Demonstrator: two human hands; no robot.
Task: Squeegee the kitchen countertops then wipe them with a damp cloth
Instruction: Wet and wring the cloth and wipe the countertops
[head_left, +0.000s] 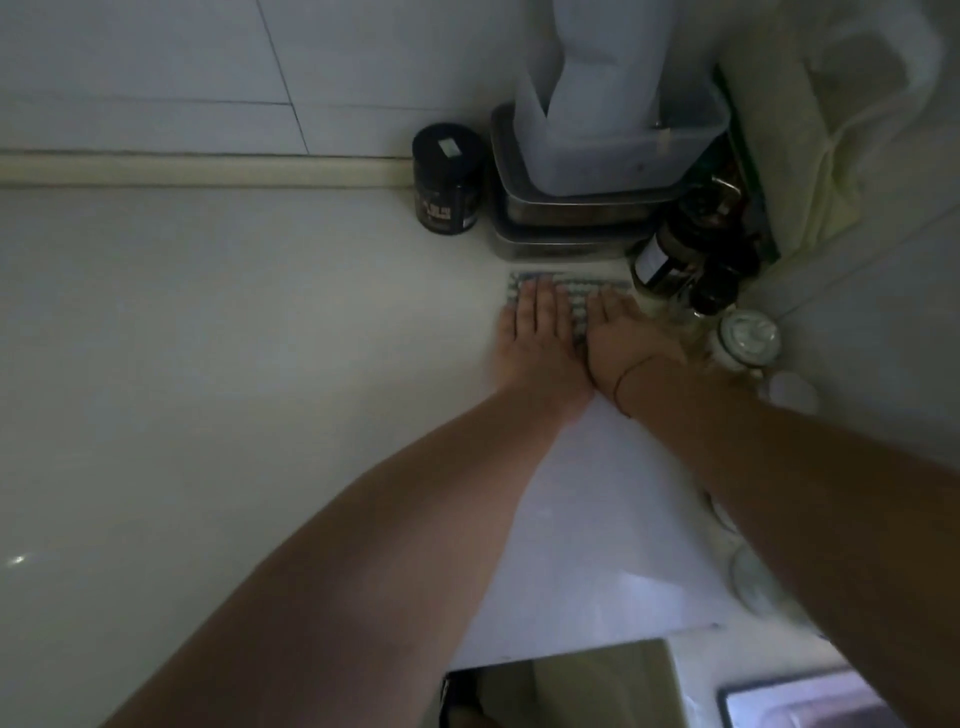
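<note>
— Since both palms lie flat on it, how will that nubbly blue-grey and white woven cloth (571, 299) handle?

— Soft and limp, I'd judge, light even when damp. It has no stiffness of its own, so it goes wherever the hands push it. The bumpy weave should drag a little on the smooth, pale, glossy countertop (208, 364) rather than skate.

— Where is it now?

— Spread out flat at the back of the counter, just in front of the stacked rectangular metal tins (561, 228) and beside the dark glass bottles (680, 260).

— And the grip?

— No pinching. The left hand (535, 332) and the right hand (621, 332) lie side by side, fingers straight and together, pressing down on the cloth.

— Best place to hold it?

— Flat pressure over the middle suits wiping; to lift it, pinch a free edge, since it would likely fold.

— Anything fragile nearby?

— The bottles and the clear glass jar with a white lid (748, 338) stand close to the right hand; they look hard and easy to tip. The short black cylindrical jar (449, 179) sits further left, against the tiled wall.
</note>
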